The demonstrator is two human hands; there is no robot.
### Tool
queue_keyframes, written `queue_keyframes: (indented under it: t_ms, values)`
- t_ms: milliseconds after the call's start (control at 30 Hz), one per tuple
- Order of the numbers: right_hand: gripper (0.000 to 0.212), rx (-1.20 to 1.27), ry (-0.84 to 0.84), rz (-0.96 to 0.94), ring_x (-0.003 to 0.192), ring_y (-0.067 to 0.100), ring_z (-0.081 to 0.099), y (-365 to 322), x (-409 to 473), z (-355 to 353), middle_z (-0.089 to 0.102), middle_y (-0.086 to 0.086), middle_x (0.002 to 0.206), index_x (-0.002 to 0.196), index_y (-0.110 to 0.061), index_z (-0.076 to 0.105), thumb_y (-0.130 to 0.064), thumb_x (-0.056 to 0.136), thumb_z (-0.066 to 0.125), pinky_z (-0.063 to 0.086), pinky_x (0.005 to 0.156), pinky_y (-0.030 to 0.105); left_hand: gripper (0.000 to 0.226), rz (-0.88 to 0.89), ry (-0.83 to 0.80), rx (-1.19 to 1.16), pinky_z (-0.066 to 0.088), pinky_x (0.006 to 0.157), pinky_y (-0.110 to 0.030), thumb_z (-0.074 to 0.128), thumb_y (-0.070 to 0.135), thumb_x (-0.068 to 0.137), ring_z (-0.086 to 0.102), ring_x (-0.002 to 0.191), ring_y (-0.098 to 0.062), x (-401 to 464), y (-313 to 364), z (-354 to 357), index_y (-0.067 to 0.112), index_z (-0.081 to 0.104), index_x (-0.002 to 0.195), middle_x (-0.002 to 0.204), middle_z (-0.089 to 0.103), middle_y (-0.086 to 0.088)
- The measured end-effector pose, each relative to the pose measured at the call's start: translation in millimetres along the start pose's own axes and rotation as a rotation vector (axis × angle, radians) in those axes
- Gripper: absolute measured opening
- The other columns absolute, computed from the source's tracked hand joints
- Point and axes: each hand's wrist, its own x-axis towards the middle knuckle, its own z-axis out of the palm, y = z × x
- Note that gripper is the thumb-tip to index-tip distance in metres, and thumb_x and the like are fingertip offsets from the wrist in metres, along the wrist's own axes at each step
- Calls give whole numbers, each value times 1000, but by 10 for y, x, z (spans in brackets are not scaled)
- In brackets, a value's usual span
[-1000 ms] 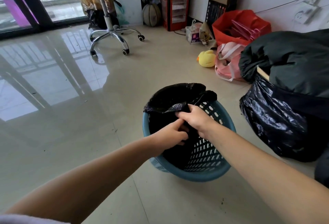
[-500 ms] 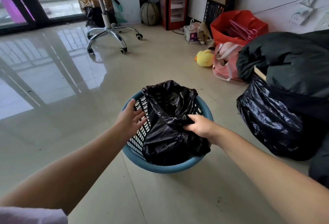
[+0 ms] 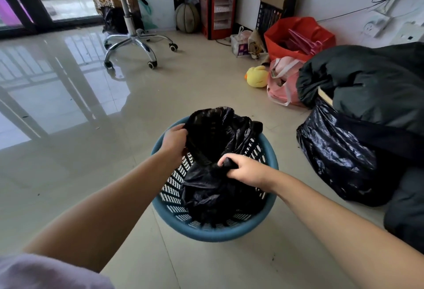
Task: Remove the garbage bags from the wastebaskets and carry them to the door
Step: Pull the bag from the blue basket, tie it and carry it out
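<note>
At centre frame, the left hand [image 3: 173,141] gripped the far-left edge of the black garbage bag [image 3: 218,174] sitting inside the blue wastebasket [image 3: 213,233] on the floor [image 3: 91,174], while the right hand [image 3: 246,170] clutched a bunched fold nearer the middle.

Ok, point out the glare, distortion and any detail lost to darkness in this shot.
Head view: window light glares off the glossy beige tiled floor; wide-angle bending stretches both forearms at the bottom edge; the crumpled black plastic garbage bag in the round blue slotted wastebasket loses fold detail to darkness.
</note>
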Motion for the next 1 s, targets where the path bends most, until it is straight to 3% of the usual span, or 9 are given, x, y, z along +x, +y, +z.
queue_keyframes:
  t_ms: [100, 233, 367, 500, 600, 700, 767, 833, 1000]
  values:
    - [43, 95, 399, 85, 84, 14, 66, 69, 27, -128, 63, 3, 104, 122, -32, 49, -8, 86, 51, 56, 77, 28, 42, 180, 68, 264, 46, 42, -19, 32, -4, 86, 50, 54, -16, -3, -20, -66, 10, 64, 110, 71, 56, -3]
    - [54, 341, 606, 165, 111, 26, 57, -9, 176, -143, 55, 5, 125, 141, -27, 34, -14, 90, 50, 48, 98, 43, 34, 550, -159, 753, 45, 75, -24, 41, 0, 84, 54, 75, -15, -289, -135, 92, 13, 69, 98, 82, 60, 3]
    - [22, 659, 362, 79, 84, 15, 66, -142, 232, 21, 68, 4, 96, 115, -17, 57, -16, 96, 47, 55, 73, 28, 36, 663, -432, 871, 35, 78, -11, 44, -6, 78, 54, 95, -15, -547, -195, 298, 6, 67, 102, 102, 60, -3]
    - [19, 575, 205, 36, 76, 18, 67, -35, 126, -86, 71, 5, 83, 87, -19, 69, -7, 91, 54, 56, 72, 27, 50, 305, -561, 726, 50, 78, -10, 38, -15, 77, 62, 75, -9, -503, -65, 226, 16, 75, 86, 80, 69, 1]
    - [25, 397, 232, -3, 70, 17, 61, 8, 75, -84, 64, 4, 75, 79, -19, 65, 3, 87, 55, 51, 69, 26, 43, 286, -381, 623, 50, 64, -18, 39, -10, 79, 57, 64, -10, -375, 60, 194, 20, 66, 65, 61, 64, 7]
    - [32, 154, 130, -85, 69, 5, 61, -102, 19, 1, 63, -5, 74, 76, -25, 62, 4, 85, 54, 51, 69, 17, 3, 253, -281, 482, 47, 59, -15, 57, 22, 90, 59, 66, -2, -294, 88, 205, 20, 59, 90, 79, 62, 4]
    - [35, -6, 33, -118, 72, 4, 61, -179, -11, 55, 64, -5, 78, 78, -28, 61, 5, 81, 51, 51, 74, 20, 35, 201, -323, 579, 47, 60, -12, 63, 33, 87, 63, 76, -4, -243, 19, 234, 21, 50, 117, 91, 64, 3]
    - [33, -81, -33, -109, 83, 17, 66, -238, -39, 91, 67, 3, 92, 92, -27, 59, 3, 81, 51, 53, 81, 32, 44, 262, -321, 747, 48, 69, -11, 58, 13, 87, 63, 90, -16, -235, -38, 249, 20, 48, 129, 100, 65, -2]
    - [80, -204, 245, -174, 74, 12, 60, -215, 7, -99, 60, -6, 83, 144, -28, 19, -7, 81, 64, 47, 72, 24, 32, 499, -250, 1004, 36, 60, -17, 40, -11, 76, 54, 80, -20, -235, 27, 82, 4, 68, 82, 83, 63, -7]
